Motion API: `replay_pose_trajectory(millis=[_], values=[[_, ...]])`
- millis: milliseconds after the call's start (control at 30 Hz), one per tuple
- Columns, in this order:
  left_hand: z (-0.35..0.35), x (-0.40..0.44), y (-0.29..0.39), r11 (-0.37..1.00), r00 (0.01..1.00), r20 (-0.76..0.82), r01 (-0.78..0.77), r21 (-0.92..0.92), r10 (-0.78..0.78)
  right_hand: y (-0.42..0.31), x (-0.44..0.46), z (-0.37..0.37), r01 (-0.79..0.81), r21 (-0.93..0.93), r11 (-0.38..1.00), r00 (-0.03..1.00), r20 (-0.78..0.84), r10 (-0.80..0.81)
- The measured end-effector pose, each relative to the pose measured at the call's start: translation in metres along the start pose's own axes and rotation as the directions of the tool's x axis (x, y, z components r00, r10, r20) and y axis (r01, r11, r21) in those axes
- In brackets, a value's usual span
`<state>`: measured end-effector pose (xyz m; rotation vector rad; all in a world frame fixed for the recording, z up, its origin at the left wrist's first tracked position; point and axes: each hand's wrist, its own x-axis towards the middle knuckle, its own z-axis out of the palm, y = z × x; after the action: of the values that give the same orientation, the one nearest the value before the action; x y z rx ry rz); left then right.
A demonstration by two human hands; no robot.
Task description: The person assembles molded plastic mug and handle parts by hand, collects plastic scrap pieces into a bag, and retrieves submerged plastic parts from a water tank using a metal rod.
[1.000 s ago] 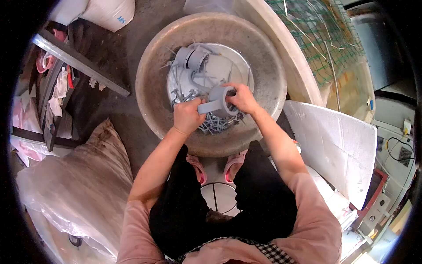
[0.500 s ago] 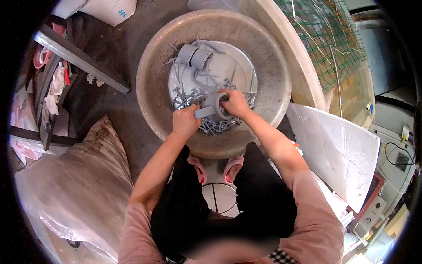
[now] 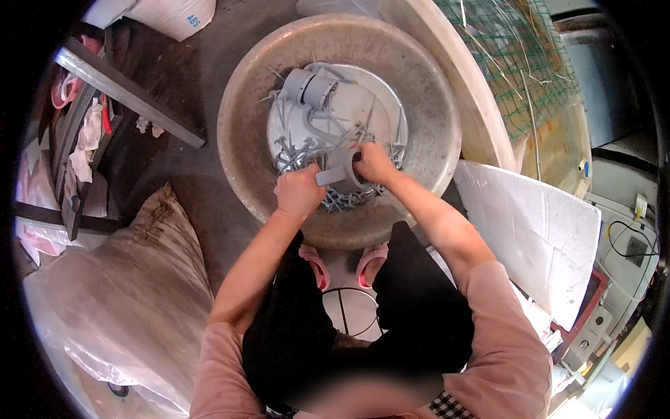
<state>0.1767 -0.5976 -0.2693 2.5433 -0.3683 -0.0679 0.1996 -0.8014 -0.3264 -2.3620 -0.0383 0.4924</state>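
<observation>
A grey plastic ring-shaped part with a flat arm [image 3: 354,170] is held between my two hands over the front of a big round metal basin [image 3: 436,91]. My left hand [image 3: 300,190] is closed around the end of the flat arm. My right hand [image 3: 375,163] grips the ring's right rim, with some fingers hidden inside it. Beneath the part lie many thin grey plastic sprue pieces [image 3: 342,200]. Farther back in the basin rests another grey cylindrical part [image 3: 307,87] on its side, with a curved strip beside it.
A large filled sack [image 3: 118,293] stands at the left, below dark metal bars [image 3: 132,94]. Right of the basin are a white foam board [image 3: 534,234] and a large tub [image 3: 481,105] with green netting [image 3: 523,63]. Another white sack [image 3: 171,14] lies at the upper left.
The grey ring-shaped part has turned slightly and shifted a little to the right in both hands. My left hand has moved slightly right with it.
</observation>
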Motion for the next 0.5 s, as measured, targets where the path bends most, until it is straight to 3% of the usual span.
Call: replay_pose_trajectory(millis=[67,167,233,267,333,400,467,500], values=[[-0.002,-0.002,0.008,1.0,0.996,0.087,0.014,0.013,-0.015,0.004,-0.001,0.005,-0.023,-0.009,1.0,1.0,-0.014,0.023],[0.008,-0.004,-0.003,0.999,0.995,0.095,0.046,-0.02,-0.044,0.012,0.005,0.008,-0.026,-0.042,0.999,1.0,-0.003,0.026],[0.013,-0.002,-0.012,0.995,0.993,0.087,0.082,-0.049,-0.078,0.006,0.013,-0.008,-0.006,-0.047,0.999,0.986,0.169,0.014],[0.014,0.001,-0.016,0.99,0.991,0.074,0.117,-0.079,-0.111,0.006,0.02,-0.022,-0.003,-0.047,0.999,0.986,0.167,0.01],[0.008,0.002,-0.03,0.989,0.981,0.131,0.146,-0.02,-0.143,0.008,0.04,-0.054,0.062,0.086,0.994,0.877,0.471,-0.095],[0.006,0.002,-0.033,0.985,0.967,0.188,0.168,0.043,-0.173,0.005,0.087,-0.071,-0.24,0.119,0.964,0.802,0.583,0.127],[0.005,0.001,-0.029,0.985,0.965,0.205,0.17,-0.02,-0.162,-0.011,0.121,-0.056,-0.042,-0.123,0.992,0.973,0.22,0.068],[0.007,0.003,-0.027,0.985,0.964,0.211,0.172,-0.017,-0.164,-0.016,0.141,-0.037,-0.127,-0.05,0.991,0.99,0.052,0.13]])
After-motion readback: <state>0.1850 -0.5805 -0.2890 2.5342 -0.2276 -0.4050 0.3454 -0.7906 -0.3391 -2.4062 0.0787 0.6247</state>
